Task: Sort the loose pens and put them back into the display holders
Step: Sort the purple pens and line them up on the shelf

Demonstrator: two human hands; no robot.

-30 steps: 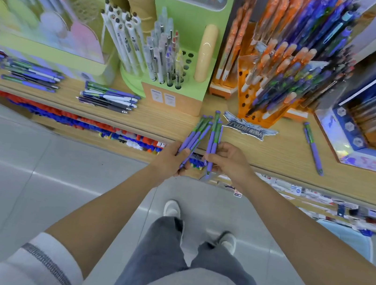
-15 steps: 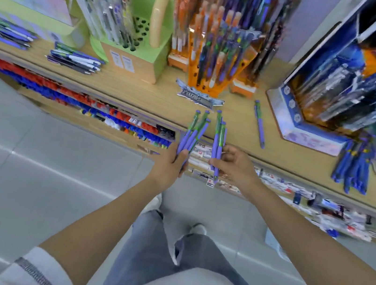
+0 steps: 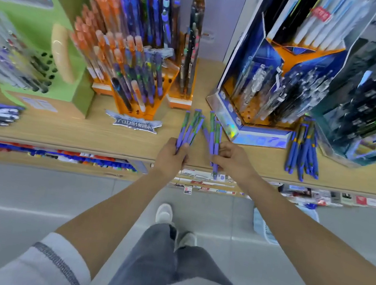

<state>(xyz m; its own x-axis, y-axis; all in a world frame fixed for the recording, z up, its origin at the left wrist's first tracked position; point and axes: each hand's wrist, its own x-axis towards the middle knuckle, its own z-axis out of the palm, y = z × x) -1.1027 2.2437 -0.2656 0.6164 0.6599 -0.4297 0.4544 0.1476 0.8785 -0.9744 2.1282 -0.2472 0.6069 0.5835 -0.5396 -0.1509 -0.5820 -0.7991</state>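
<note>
the left hand (image 3: pixel 172 153) curls its fingers round a fan of purple-and-green plastic pens (image 3: pixel 190 128), held above the pale wooden shelf (image 3: pixel 85 131). the right hand (image 3: pixel 231 159) pinches a second bunch of purple-and-green pens (image 3: pixel 213 136) just beside it. both bunches are in front of the orange plastic display holder (image 3: pixel 136 107) and the blue cardboard display stand (image 3: pixel 257 136). a loose pile of blue pens (image 3: pixel 303 153) lies on the shelf further right.

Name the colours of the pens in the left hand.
The slim pens in the left hand are purple with green sections; head view shows them best.
</note>
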